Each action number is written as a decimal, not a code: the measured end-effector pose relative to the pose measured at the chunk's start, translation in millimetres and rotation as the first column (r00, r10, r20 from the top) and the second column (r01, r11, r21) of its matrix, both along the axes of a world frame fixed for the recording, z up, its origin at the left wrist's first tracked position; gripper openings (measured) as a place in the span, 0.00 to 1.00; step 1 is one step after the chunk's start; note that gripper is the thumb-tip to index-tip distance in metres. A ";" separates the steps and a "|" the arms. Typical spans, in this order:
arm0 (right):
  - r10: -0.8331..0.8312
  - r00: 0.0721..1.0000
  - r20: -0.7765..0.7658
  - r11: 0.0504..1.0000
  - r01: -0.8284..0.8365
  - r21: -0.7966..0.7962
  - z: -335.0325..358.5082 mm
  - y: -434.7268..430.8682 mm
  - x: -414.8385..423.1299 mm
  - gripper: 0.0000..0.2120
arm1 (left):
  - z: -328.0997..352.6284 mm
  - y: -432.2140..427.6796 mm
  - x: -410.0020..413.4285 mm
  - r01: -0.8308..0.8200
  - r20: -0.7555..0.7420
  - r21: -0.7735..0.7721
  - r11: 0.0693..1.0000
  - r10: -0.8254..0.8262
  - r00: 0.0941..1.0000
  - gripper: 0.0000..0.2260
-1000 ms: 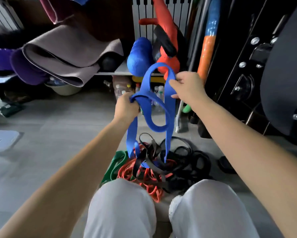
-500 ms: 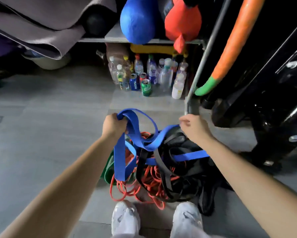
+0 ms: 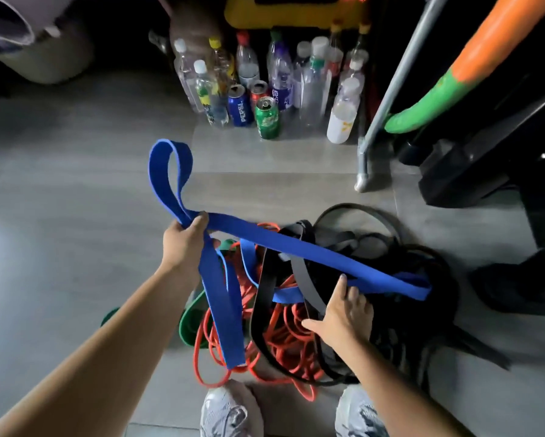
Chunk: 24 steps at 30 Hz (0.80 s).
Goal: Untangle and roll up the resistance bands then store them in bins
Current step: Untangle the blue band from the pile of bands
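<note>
my left hand [image 3: 186, 244] grips a blue resistance band [image 3: 296, 249] that loops above it and stretches across to my right hand [image 3: 343, 313], which lies well apart, fingers spread flat on the tangled pile [image 3: 283, 329] of black and orange bands below.

- The left hand [image 3: 186, 241] grips the blue band [image 3: 312, 257], and a loop of it sticks up on the far side of the fist.
- One part of the band runs right over the pile. Another part hangs down toward the near shoes [image 3: 230, 411].
- The right hand [image 3: 343, 313] is spread out over the black bands [image 3: 264, 310], with one fingertip touching the blue band.
- Orange bands [image 3: 283, 335] and a green band [image 3: 190, 320] lie tangled on the grey floor [image 3: 60, 200].
- Bottles [image 3: 340, 115] and cans [image 3: 268, 118] stand far off, beside a metal pole [image 3: 394, 80].
</note>
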State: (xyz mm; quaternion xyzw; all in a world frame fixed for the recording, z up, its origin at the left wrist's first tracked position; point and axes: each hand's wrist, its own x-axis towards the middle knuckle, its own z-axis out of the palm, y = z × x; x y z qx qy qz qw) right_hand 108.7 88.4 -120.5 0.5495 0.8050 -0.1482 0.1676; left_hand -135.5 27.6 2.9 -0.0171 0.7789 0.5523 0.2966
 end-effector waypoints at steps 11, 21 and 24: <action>-0.205 0.800 -0.564 0.944 0.009 -0.330 68.3 21.9 35.7 0.16 | 32.7 11.0 31.8 0.036 0.145 0.151 0.988 -0.058 0.988 0.06; -0.123 0.619 -0.776 0.914 -0.234 -0.331 217.1 48.3 58.8 0.17 | 115.4 9.7 66.5 0.143 0.145 0.221 0.965 -0.178 0.973 0.03; -0.125 0.529 -0.839 0.931 -0.229 -0.283 266.1 51.5 59.9 0.20 | 143.6 9.5 75.2 0.151 0.075 0.261 0.954 -0.176 0.982 0.02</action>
